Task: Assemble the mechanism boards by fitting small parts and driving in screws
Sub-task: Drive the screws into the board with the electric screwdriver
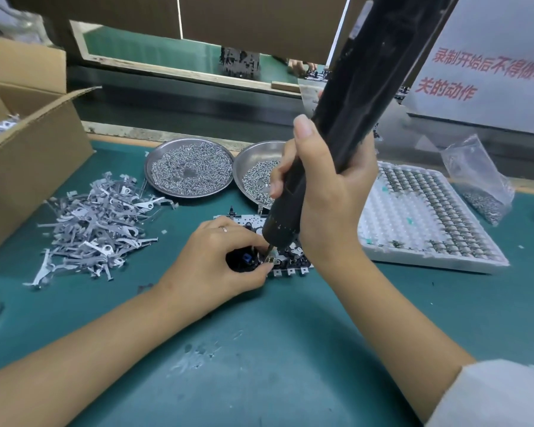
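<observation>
A mechanism board [290,266] lies flat on the green mat at the centre, partly hidden by both hands. My right hand [324,192] grips a long black electric screwdriver [346,112], tilted, with its bit tip down on the board near a small metal part. My left hand [216,257] rests on the board's left end, thumb and fingers curled round it and pinching beside the bit; a small blue piece shows under the fingers.
Two round metal dishes of screws [188,167] [253,177] stand behind the board. A heap of grey metal levers [96,223] lies left, beside an open cardboard box [28,143]. A white tray of small parts [426,217] and a plastic bag [478,180] sit right.
</observation>
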